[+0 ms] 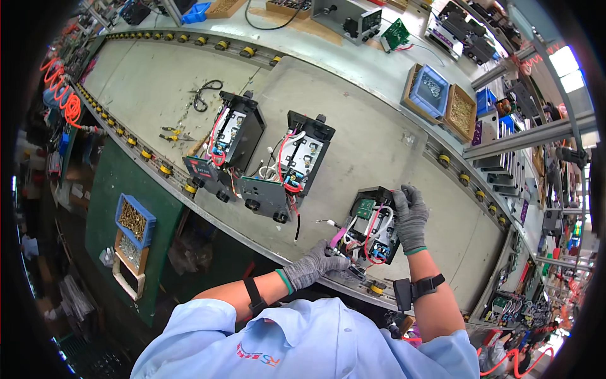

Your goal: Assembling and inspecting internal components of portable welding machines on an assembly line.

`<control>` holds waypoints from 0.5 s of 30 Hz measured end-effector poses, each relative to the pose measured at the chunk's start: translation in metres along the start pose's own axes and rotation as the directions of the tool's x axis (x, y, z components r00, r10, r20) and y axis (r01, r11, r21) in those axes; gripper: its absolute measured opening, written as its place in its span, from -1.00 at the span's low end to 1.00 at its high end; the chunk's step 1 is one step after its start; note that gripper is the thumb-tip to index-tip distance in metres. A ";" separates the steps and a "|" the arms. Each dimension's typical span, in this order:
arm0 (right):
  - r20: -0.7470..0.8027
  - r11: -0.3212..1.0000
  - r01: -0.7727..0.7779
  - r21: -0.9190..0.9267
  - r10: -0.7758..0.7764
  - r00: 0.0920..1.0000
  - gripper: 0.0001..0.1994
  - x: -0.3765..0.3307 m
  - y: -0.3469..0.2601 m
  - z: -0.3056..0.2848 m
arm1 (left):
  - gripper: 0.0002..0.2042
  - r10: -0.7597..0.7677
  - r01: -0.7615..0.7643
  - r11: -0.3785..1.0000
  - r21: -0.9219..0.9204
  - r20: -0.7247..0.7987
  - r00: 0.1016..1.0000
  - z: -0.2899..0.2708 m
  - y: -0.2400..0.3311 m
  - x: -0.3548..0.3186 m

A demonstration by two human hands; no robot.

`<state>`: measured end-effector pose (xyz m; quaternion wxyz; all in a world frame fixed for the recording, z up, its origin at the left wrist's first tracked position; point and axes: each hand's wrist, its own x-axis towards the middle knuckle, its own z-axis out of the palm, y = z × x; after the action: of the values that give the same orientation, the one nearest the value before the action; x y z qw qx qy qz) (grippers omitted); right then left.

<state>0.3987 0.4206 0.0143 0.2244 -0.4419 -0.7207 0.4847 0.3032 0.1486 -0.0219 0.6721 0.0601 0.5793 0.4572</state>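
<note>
Just in front of me is an open black electronic unit (374,228) with a green circuit board (365,209) and red, white and pink wires inside. My left hand (314,265), in a grey glove, is closed at the unit's near left edge, where its dark front panel (355,270) tilts outward. The grip is partly hidden. My gloved right hand (411,218) curls its fingers over the far right side of the case. Two similar open units stand to the left, a middle one (298,158) and a farther one (235,136), both with loose wires.
Rollers (146,153) line both edges of the grey worktop (353,114). Yellow-handled pliers (170,134) and a black cable (205,95) lie at the far left. Screw bins (432,90) stand beyond the far edge; more bins (135,221) sit on a green table at left.
</note>
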 end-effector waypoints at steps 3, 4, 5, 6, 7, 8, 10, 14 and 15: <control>-0.039 0.999 -0.008 0.035 0.009 0.999 -0.57 -0.003 -0.002 0.003 | -0.19 0.062 -0.064 0.990 -0.127 -0.023 0.998 0.014 0.002 -0.003; -0.051 0.997 -0.024 0.071 0.027 0.998 -0.56 -0.004 -0.002 0.005 | -0.21 0.045 -0.042 0.987 -0.154 0.015 0.999 0.016 0.004 -0.002; -0.065 0.999 -0.014 0.051 0.017 0.998 -0.56 -0.005 -0.002 0.005 | -0.22 0.015 -0.007 0.988 -0.156 0.053 0.998 0.018 0.007 -0.001; -0.076 0.999 -0.019 0.028 0.022 0.997 -0.55 -0.005 -0.002 0.006 | -0.24 0.000 0.009 0.989 -0.148 0.062 0.998 0.020 0.009 0.000; -0.086 1.000 -0.021 0.012 0.022 0.996 -0.55 -0.006 -0.003 0.006 | -0.25 -0.016 0.032 0.981 -0.189 0.084 0.996 0.023 0.010 0.001; -0.097 0.999 -0.026 0.025 0.028 0.995 -0.54 -0.006 -0.003 0.007 | -0.26 -0.015 0.033 0.974 -0.222 0.079 0.997 0.026 0.012 0.002; -0.101 1.000 -0.020 0.017 0.021 0.995 -0.55 -0.007 -0.006 0.007 | -0.26 -0.028 0.040 0.982 -0.187 0.071 0.997 0.027 0.013 0.003; -0.076 1.000 -0.003 0.002 0.004 0.997 -0.57 -0.009 -0.013 0.004 | -0.36 0.022 -0.020 0.999 -0.029 0.098 0.995 0.017 0.011 0.001; -0.063 0.999 -0.033 0.021 0.034 0.997 -0.57 -0.009 -0.014 0.003 | -0.30 0.046 -0.050 0.997 0.052 0.069 0.997 0.014 0.010 0.000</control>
<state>0.3947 0.4096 0.0266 0.2434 -0.4669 -0.7010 0.4810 0.3096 0.1602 -0.0115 0.6783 0.1076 0.5666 0.4553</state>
